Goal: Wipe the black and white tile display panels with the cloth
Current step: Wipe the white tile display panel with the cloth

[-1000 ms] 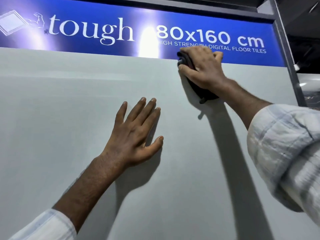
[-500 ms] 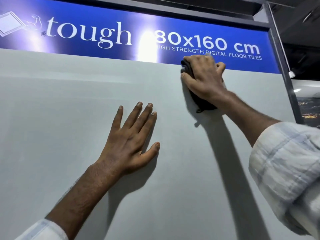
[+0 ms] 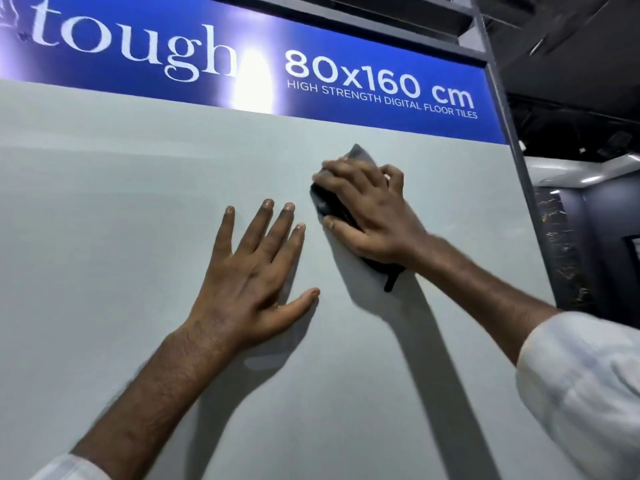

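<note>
my right hand (image 3: 370, 216) grips the dark cloth (image 3: 325, 202) flat on the white panel (image 3: 104, 237), left hand (image 3: 249, 271) open, braced beside it; I'd press evenly and overlap each stroke

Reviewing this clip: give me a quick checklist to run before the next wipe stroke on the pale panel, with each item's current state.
1. The cloth under the right hand, against the panel: ok.
2. The left hand flat on the panel, bracing: ok.
3. The left hand apart from the cloth: ok, but close.
4. The cloth below the blue sign: ok.
5. The panel free of smudges: cannot tell.
</note>
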Demonstrator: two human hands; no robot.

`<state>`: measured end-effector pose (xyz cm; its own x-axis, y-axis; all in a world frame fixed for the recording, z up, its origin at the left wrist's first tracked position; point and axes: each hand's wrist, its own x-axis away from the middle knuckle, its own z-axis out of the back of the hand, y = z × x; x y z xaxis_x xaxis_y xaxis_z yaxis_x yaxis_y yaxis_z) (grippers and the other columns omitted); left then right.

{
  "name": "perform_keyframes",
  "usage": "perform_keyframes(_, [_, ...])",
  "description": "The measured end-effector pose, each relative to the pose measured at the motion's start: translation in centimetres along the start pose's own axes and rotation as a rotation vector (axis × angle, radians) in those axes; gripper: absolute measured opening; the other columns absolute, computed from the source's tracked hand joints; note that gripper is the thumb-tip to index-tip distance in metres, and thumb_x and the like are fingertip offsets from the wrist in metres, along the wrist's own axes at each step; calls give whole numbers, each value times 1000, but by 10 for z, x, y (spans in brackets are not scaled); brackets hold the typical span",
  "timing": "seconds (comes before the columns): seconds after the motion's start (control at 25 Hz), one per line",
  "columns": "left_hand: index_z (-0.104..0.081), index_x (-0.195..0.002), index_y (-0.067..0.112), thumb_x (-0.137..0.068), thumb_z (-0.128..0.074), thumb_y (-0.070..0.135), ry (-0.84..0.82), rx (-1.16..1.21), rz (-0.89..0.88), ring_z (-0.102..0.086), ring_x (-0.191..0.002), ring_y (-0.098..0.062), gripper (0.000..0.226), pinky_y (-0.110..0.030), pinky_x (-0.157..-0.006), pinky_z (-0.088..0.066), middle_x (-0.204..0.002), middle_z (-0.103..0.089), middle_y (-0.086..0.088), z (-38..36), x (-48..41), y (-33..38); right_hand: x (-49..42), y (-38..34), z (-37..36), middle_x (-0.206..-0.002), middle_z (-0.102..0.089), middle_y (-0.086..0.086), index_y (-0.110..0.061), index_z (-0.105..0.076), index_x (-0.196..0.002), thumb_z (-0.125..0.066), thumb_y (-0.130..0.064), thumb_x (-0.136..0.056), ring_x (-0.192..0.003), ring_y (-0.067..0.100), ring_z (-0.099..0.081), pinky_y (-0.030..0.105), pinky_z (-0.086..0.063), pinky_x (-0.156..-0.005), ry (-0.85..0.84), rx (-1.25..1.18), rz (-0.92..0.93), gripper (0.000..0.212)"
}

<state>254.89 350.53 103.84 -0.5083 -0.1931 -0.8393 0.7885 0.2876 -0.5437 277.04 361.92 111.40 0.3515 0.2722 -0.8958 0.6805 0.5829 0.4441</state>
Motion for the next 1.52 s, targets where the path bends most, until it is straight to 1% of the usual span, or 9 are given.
perform_keyframes(0.2, [-55, -149, 7, -92, -44, 58, 15, 48, -38, -35, -153, -34, 77, -69, -120, -21, -166, -36, -13, 8, 7, 11, 46, 27, 7, -159, -45, -3, -28, -50, -150, -52, -47, -93, -149, 20, -38, 51, -29, -105, -79, 40, 97, 60])
perform_keyframes(0.32, [-55, -149, 10, -93, -47, 57, -6, 97, -63, -36, -153, -34, 74, -69, -120, -22, -165, -39, -11, 10, 24, 25, 19, 81, 13, -153, -47, -4, -30, -48, -147, -39, -56, -88, -147, 24, -35, 56, -29, -107, 41, -16, -456, 64])
perform_keyframes(0.4, [-50, -154, 9, -96, -47, 55, -38, 68, -111, -30, -155, -35, 74, -66, -121, -23, -167, -34, -12, 9, 45, 32, 16, 68, 10, -153, -45, -4, -30, -45, -147, -35, -56, -89, -148, 25, -31, 56, -28, -107, 27, -14, -586, 65])
perform_keyframes(0.64, [-47, -154, 6, -93, -53, 52, -51, 62, -70, -28, -156, -36, 77, -64, -119, -28, -167, -33, -13, 15, 95, 65, 112, -15, 4, -162, -44, 3, -23, -53, -152, -55, -45, -100, -152, 24, -38, 54, -28, -108, -86, -18, 360, 56])
perform_keyframes(0.8, [-43, -157, 7, -94, -53, 52, -94, 83, -22, -23, -158, -36, 78, -65, -121, -24, -169, -30, -13, 14, 105, 82, 90, 51, 17, -155, -47, -5, -30, -52, -146, -57, -44, -95, -147, 17, -40, 60, -33, -101, -3, -60, -122, 53])
perform_keyframes(0.92, [-42, -157, 6, -94, -53, 50, -117, 96, -3, -21, -158, -36, 78, -67, -122, -22, -170, -27, -13, 15, 113, 88, 111, 16, 12, -155, -44, -4, -29, -49, -146, -53, -44, -94, -147, 18, -37, 59, -31, -102, 16, -103, -343, 54])
perform_keyframes(1.12, [-44, -155, 5, -93, -54, 50, -137, 126, -4, -22, -158, -38, 78, -69, -122, -18, -169, -28, -15, 17, 139, 115, 200, -26, 8, -162, -45, 4, -24, -56, -150, -57, -44, -99, -152, 25, -39, 59, -30, -106, -105, -55, 315, 55])
perform_keyframes(1.36, [-41, -157, 4, -94, -58, 48, -153, 149, 0, -23, -156, -43, 79, -71, -121, -17, -168, -28, -17, 14, 165, 141, 195, -22, 14, -161, -42, 0, -25, -49, -150, -57, -43, -94, -149, 21, -37, 57, -29, -104, -33, -72, -337, 59])
perform_keyframes(1.52, [-42, -156, 3, -92, -62, 46, -158, 183, 4, -22, -156, -44, 80, -70, -122, -16, -168, -28, -19, 15, 183, 155, 283, -87, 9, -160, -48, 7, -21, -57, -150, -65, -39, -93, -151, 25, -40, 61, -31, -106, -126, -127, 261, 60])
